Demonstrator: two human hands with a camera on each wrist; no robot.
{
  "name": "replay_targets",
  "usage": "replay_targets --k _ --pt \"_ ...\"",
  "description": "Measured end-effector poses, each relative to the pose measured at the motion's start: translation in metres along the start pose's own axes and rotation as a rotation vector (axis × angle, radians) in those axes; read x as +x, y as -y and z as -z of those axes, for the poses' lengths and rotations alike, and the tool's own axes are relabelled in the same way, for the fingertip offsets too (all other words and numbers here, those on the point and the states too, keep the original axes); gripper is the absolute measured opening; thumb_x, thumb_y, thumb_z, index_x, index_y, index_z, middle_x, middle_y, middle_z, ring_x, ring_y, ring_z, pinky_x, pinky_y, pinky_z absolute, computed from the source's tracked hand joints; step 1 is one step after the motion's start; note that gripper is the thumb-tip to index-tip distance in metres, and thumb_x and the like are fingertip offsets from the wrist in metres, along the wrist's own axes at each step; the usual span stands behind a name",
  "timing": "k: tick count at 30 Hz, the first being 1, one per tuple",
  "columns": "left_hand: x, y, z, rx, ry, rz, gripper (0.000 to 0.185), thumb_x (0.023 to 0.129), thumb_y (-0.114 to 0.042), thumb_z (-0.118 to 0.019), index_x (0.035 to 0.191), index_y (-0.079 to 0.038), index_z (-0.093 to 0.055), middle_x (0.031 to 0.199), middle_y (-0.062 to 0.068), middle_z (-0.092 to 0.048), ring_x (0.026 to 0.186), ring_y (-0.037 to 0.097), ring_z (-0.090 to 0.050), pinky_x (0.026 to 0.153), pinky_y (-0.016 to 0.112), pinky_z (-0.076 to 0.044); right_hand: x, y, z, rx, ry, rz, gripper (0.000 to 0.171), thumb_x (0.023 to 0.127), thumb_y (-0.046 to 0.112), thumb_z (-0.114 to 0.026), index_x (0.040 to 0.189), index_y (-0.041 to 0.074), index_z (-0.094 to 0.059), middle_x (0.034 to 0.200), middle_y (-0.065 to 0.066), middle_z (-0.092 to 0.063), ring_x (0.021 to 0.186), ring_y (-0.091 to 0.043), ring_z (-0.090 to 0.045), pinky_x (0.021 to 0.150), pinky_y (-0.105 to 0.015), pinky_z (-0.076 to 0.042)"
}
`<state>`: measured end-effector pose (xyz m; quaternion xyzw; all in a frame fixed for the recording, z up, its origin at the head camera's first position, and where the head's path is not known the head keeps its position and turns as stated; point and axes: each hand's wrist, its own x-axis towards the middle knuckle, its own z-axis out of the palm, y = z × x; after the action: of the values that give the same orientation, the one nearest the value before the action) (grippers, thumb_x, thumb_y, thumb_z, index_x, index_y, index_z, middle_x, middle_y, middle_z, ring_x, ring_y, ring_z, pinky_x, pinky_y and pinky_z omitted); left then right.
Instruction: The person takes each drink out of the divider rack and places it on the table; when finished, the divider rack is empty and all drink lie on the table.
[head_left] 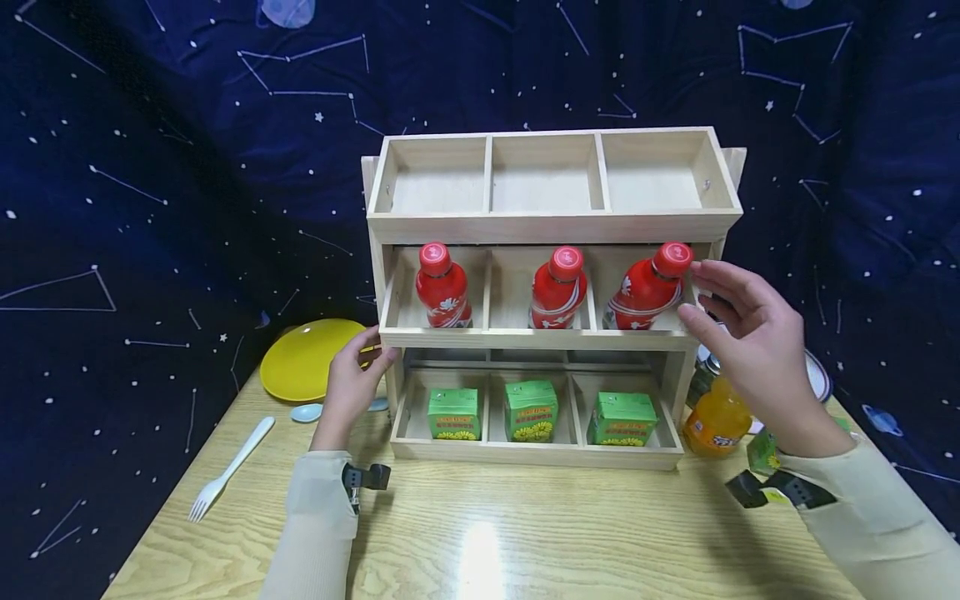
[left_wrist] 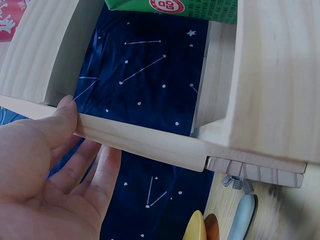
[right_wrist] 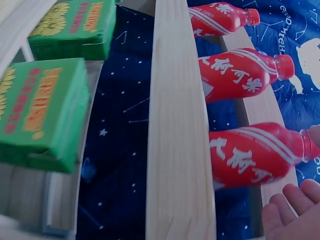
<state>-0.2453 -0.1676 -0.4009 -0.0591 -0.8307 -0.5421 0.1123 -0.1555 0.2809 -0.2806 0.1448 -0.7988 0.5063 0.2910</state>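
A wooden three-tier shelf (head_left: 555, 339) stands on the table. My left hand (head_left: 354, 379) holds its left upright, thumb on one side and fingers behind in the left wrist view. Each middle-tier compartment holds a red bottle with white lettering: left bottle (head_left: 442, 287), middle bottle (head_left: 558, 290), right bottle (head_left: 643, 292). The right bottle leans rightward. My right hand (head_left: 757, 342) is beside it at the shelf's right end, fingers extended. In the right wrist view a fingertip overlaps its cap; other fingers are spread below.
Green drink cartons (head_left: 531, 412) sit in the bottom tier; the top tier (head_left: 543, 175) has three compartments. A yellow plate (head_left: 307, 360), pale fork (head_left: 231, 469) and blue spoon (head_left: 306, 412) lie left. An orange drink bottle (head_left: 717, 418) and another green carton (head_left: 763, 452) are at right.
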Motion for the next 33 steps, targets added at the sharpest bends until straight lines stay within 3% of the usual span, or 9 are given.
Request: replay_targets --k 10,16,23,26,33 --pt "0.001 0.000 0.000 0.006 -0.006 -0.016 0.048 0.097 -0.026 -0.066 0.142 -0.016 -0.053 0.133 0.011 -0.058 0.118 0.032 -0.058 0.102 0.045 -0.048 0.027 0.002 -0.023 0.025 0.031 -0.028 0.058 0.090 0.004 -0.071 0.144 0.009 -0.049 0.136 -0.006 -0.056 0.119 -0.016 -0.054 0.100 -0.015 -0.043" --pt "0.002 -0.002 -0.002 0.005 -0.001 -0.021 0.049 0.096 -0.029 -0.065 0.142 -0.017 -0.053 0.134 0.010 -0.057 0.119 0.031 -0.058 0.101 0.045 -0.048 0.029 -0.001 -0.030 0.019 -0.030 -0.008 0.045 0.092 0.005 -0.069 0.136 0.005 -0.058 0.131 -0.010 -0.061 0.114 -0.015 -0.058 0.098 -0.018 -0.046" --pt "0.001 -0.002 -0.002 -0.003 0.004 -0.009 0.049 0.096 -0.028 -0.066 0.142 -0.017 -0.053 0.135 0.010 -0.057 0.119 0.031 -0.057 0.102 0.045 -0.047 0.027 0.004 -0.030 0.027 -0.094 0.031 0.041 0.092 0.001 -0.066 0.133 0.005 -0.061 0.129 -0.008 -0.063 0.121 -0.018 -0.058 0.099 -0.023 -0.047" --pt "0.001 -0.002 -0.001 -0.004 0.002 -0.005 0.049 0.096 -0.028 -0.066 0.142 -0.017 -0.053 0.134 0.010 -0.057 0.119 0.031 -0.057 0.102 0.045 -0.047 0.028 0.011 -0.028 0.094 -0.121 0.061 0.039 0.093 -0.001 -0.064 0.131 0.002 -0.061 0.128 -0.012 -0.063 0.122 -0.021 -0.057 0.100 -0.025 -0.046" --pt "0.000 -0.001 -0.001 0.017 -0.010 -0.004 0.048 0.096 -0.026 -0.066 0.141 -0.018 -0.054 0.133 0.010 -0.058 0.118 0.031 -0.058 0.101 0.044 -0.048 0.025 0.031 -0.015 0.434 -0.133 0.131 0.037 0.091 -0.010 -0.060 0.128 -0.011 -0.058 0.124 -0.025 -0.061 0.120 -0.030 -0.056 0.105 -0.028 -0.043"
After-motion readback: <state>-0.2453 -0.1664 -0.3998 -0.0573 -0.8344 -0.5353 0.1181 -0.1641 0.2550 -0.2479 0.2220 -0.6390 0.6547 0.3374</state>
